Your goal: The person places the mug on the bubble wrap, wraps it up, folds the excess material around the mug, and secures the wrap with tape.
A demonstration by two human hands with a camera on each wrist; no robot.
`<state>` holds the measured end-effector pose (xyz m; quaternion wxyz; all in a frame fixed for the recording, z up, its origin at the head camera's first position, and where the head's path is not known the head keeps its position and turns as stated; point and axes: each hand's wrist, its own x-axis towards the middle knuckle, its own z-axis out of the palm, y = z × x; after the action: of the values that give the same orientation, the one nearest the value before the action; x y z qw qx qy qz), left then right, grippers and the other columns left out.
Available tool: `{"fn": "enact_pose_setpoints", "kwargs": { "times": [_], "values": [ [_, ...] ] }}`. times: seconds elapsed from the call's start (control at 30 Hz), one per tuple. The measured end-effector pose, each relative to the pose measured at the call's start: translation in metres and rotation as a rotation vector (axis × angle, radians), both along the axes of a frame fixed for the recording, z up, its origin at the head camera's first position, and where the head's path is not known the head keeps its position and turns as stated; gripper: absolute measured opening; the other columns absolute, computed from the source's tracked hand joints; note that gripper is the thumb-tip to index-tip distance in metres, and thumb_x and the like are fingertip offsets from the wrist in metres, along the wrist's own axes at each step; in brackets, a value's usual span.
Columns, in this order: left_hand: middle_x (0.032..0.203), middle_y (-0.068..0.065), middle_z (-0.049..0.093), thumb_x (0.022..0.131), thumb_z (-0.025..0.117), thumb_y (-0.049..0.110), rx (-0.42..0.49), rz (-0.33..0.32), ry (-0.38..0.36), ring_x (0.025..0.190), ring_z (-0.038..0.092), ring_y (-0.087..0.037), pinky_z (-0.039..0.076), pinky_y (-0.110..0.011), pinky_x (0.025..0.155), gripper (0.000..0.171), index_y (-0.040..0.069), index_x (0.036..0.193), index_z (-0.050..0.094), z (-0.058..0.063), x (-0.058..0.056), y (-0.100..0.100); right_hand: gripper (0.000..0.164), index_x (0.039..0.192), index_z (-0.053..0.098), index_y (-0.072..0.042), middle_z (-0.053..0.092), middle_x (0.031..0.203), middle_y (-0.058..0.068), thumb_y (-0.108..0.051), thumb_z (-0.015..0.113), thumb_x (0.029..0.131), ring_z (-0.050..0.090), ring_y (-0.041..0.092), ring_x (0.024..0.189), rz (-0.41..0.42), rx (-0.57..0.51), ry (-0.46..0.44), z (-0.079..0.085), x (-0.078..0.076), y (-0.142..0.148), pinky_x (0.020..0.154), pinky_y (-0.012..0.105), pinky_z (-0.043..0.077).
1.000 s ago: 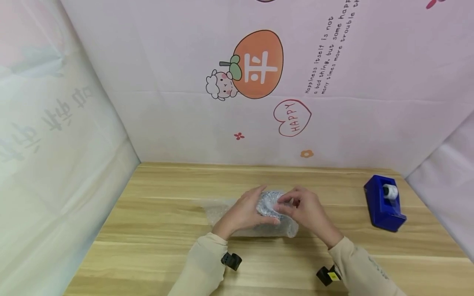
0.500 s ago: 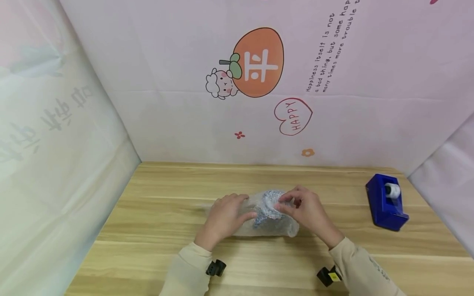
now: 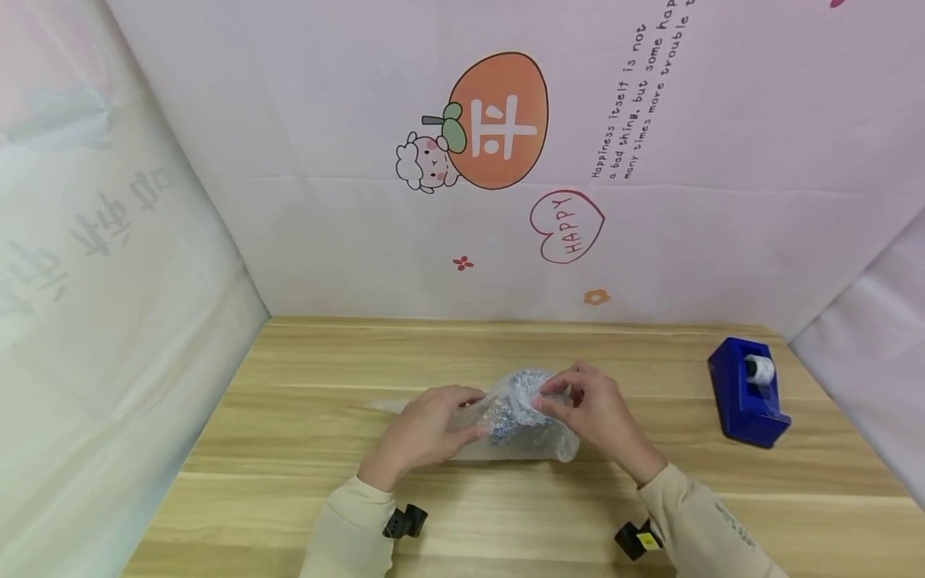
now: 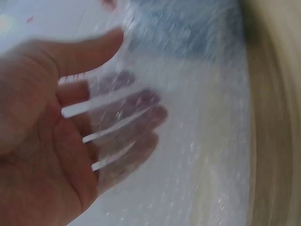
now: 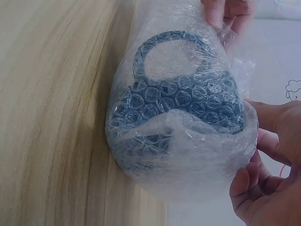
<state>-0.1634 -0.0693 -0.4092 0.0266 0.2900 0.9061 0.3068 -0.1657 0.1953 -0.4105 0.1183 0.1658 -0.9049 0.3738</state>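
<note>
Clear bubble wrap [image 3: 531,443] lies on the table, folded around a dark blue object [image 5: 176,94] with a ring-shaped handle; the wrap blurs its exact kind. My right hand [image 3: 596,411] pinches the rolled edge of the wrap between thumb and fingertips, on the object's right side. On the other side, my left hand [image 3: 419,437] is at the loose wrap. The left wrist view has its relaxed fingers [image 4: 136,125] behind the see-through sheet, with the thumb in front and apart from them.
A blue tape dispenser [image 3: 751,397] with a white roll stands at the right of the wooden table [image 3: 311,361]. Printed cloth walls [image 3: 347,241] enclose the table's back and sides. Each wrist wears a small black camera.
My left hand has come off the wrapped object, moved left, and reached the loose wrap, which has lifted beside it. The right hand keeps its pinch in nearly the same place.
</note>
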Motion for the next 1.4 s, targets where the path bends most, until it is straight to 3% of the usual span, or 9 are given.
{"fn": "enact_pose_setpoints", "kwargs": {
  "times": [0.13, 0.3, 0.43, 0.67, 0.77, 0.87, 1.03, 1.23, 1.4],
  "values": [
    [0.121, -0.006, 0.070, 0.094, 0.075, 0.023, 0.000, 0.009, 0.056, 0.108, 0.066, -0.022, 0.054, -0.043, 0.093, 0.039, 0.009, 0.129, 0.066, -0.004, -0.001, 0.001, 0.010, 0.087, 0.078, -0.012, 0.061, 0.084, -0.002, -0.016, 0.086, 0.083, 0.047, 0.011, 0.065, -0.004, -0.005, -0.006, 0.000, 0.000, 0.001, 0.056, 0.024, 0.043],
    [0.095, 0.001, 0.070, 0.084, 0.085, 0.025, -0.060, 0.128, 0.262, 0.081, 0.065, -0.015, 0.055, -0.031, 0.068, 0.028, 0.012, 0.102, 0.068, -0.014, 0.001, 0.018, 0.010, 0.088, 0.078, -0.011, 0.061, 0.085, -0.001, -0.016, 0.085, 0.083, 0.047, 0.011, 0.065, 0.006, -0.006, 0.001, 0.000, 0.000, 0.001, 0.057, 0.024, 0.043],
    [0.080, 0.005, 0.060, 0.082, 0.086, 0.024, -0.063, 0.189, 0.312, 0.066, 0.057, -0.012, 0.047, -0.026, 0.055, 0.025, 0.015, 0.086, 0.062, -0.016, 0.004, 0.026, 0.010, 0.088, 0.078, -0.011, 0.061, 0.084, -0.001, -0.016, 0.085, 0.083, 0.048, 0.011, 0.065, 0.009, -0.005, 0.012, -0.001, 0.000, 0.000, 0.057, 0.024, 0.044],
    [0.071, 0.006, 0.058, 0.090, 0.074, 0.010, 0.049, 0.082, 0.029, 0.062, 0.051, -0.005, 0.046, -0.021, 0.056, 0.015, 0.010, 0.081, 0.062, -0.010, 0.006, 0.018, 0.009, 0.088, 0.078, -0.011, 0.061, 0.085, -0.001, -0.015, 0.085, 0.083, 0.048, 0.011, 0.067, 0.011, -0.009, 0.013, -0.001, -0.001, -0.001, 0.058, 0.024, 0.044],
    [0.080, 0.002, 0.065, 0.090, 0.069, 0.004, 0.101, 0.004, -0.102, 0.067, 0.056, -0.004, 0.051, -0.021, 0.062, 0.005, 0.003, 0.094, 0.068, -0.005, 0.006, 0.012, 0.009, 0.088, 0.078, -0.011, 0.061, 0.085, -0.001, -0.015, 0.085, 0.083, 0.048, 0.012, 0.068, 0.009, -0.011, 0.012, -0.002, -0.001, -0.002, 0.059, 0.025, 0.044],
    [0.085, -0.005, 0.069, 0.098, 0.058, 0.004, 0.193, -0.041, -0.265, 0.067, 0.060, -0.008, 0.053, -0.023, 0.063, 0.022, -0.007, 0.117, 0.064, -0.002, 0.003, 0.008, 0.009, 0.088, 0.078, -0.012, 0.061, 0.086, -0.001, -0.014, 0.085, 0.083, 0.048, 0.012, 0.068, 0.000, -0.009, 0.008, -0.002, -0.001, -0.002, 0.059, 0.025, 0.044],
    [0.073, -0.004, 0.065, 0.097, 0.064, 0.006, 0.212, 0.117, -0.362, 0.057, 0.054, -0.010, 0.047, -0.025, 0.054, 0.043, -0.014, 0.134, 0.053, -0.006, -0.001, 0.007, 0.009, 0.087, 0.078, -0.012, 0.060, 0.085, -0.002, -0.014, 0.086, 0.083, 0.048, 0.013, 0.068, -0.011, -0.009, 0.002, -0.001, 0.000, -0.003, 0.059, 0.025, 0.044],
    [0.089, -0.015, 0.059, 0.077, 0.089, 0.038, -0.134, 0.373, -0.192, 0.082, 0.053, -0.029, 0.048, -0.043, 0.071, 0.047, -0.001, 0.089, 0.066, -0.006, 0.004, 0.015, 0.009, 0.088, 0.079, -0.012, 0.061, 0.086, -0.001, -0.015, 0.085, 0.083, 0.049, 0.013, 0.069, 0.001, -0.012, 0.000, -0.001, 0.000, -0.005, 0.059, 0.025, 0.044],
    [0.084, -0.014, 0.052, 0.076, 0.081, 0.060, -0.322, 0.450, -0.229, 0.079, 0.048, -0.029, 0.041, -0.044, 0.071, 0.059, 0.006, 0.081, 0.058, -0.002, 0.009, 0.016, 0.008, 0.088, 0.078, -0.012, 0.060, 0.086, -0.001, -0.015, 0.085, 0.083, 0.049, 0.013, 0.069, -0.014, -0.011, -0.012, 0.000, 0.001, -0.005, 0.060, 0.025, 0.044]
  ]
}}
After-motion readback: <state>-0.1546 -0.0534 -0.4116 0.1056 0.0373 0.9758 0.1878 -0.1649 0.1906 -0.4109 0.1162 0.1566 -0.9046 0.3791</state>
